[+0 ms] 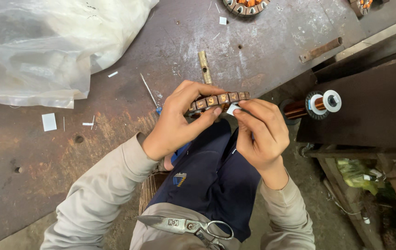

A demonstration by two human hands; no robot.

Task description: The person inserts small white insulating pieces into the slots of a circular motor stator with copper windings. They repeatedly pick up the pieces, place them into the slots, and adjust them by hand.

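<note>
Left hand (175, 125) grips stator ring (217, 101) by its edge, over the lap, at the table (114, 134) rim. Right hand (260, 134) pinches small white paper slip (233, 109) against the ring, probably feeding it into a slot; slot itself hidden. Ring shows bare slots, no windings seen, so early stage. Wire spool (318, 104) sits untouched to the right. Scissors (188, 227) lie on the lap. Paper bits (49, 121) lie scattered on table.

Both forearms angle inward, left hand (172, 125) and right hand (260, 134) raised close together, fingers curled.
</note>
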